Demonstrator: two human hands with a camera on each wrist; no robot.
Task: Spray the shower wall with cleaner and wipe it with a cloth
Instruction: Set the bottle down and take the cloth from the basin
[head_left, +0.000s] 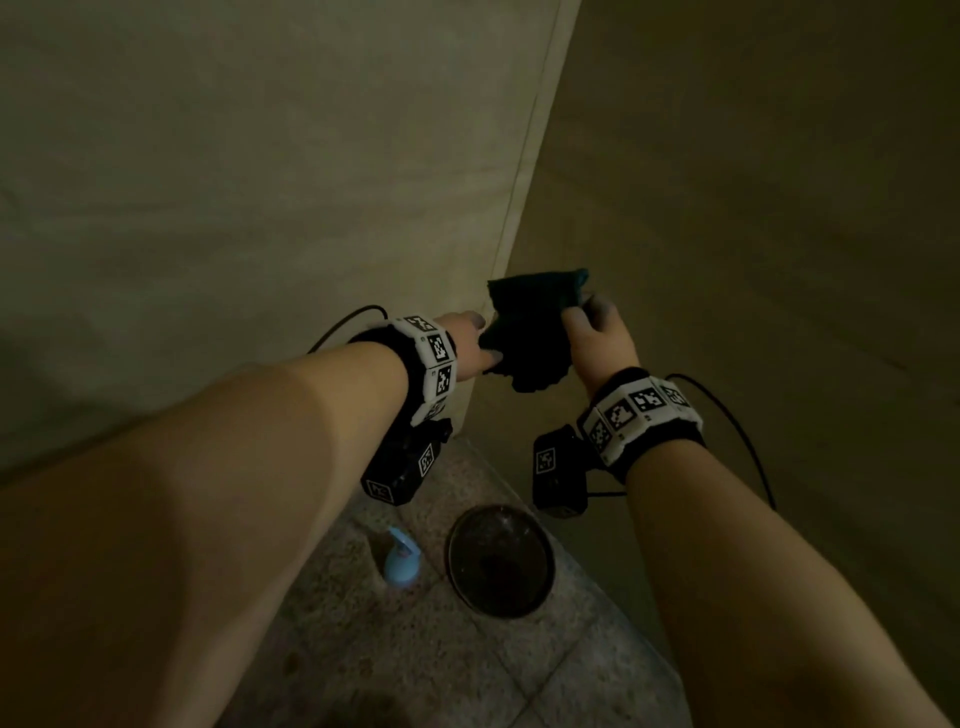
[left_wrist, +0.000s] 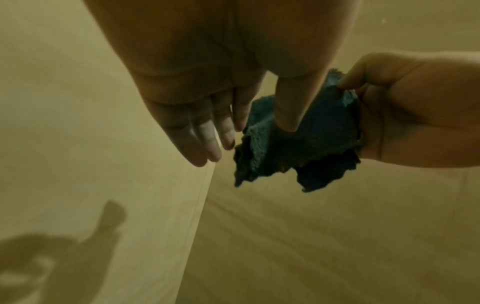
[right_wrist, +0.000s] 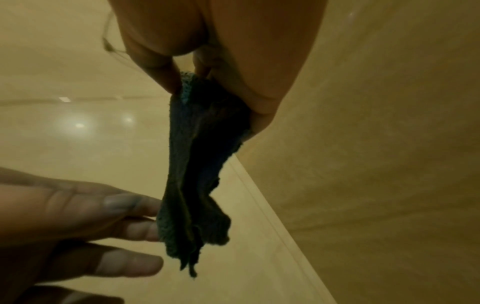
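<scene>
Right hand (head_left: 597, 338) pinches the dark cloth (head_left: 530, 332), left hand (head_left: 470, 343) fingers straight beside it (dark bowl (head_left: 501, 561) contents unclear).

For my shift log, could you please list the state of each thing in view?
cloth: bunched, off the wall
right hand: pinches the cloth
left hand: fingers straight, touches the cloth
spray bottle: upright on the floor
drain cover: on the floor

Bare forearms wear black wristbands (head_left: 641, 415) with white marker tiles and cables.
</scene>
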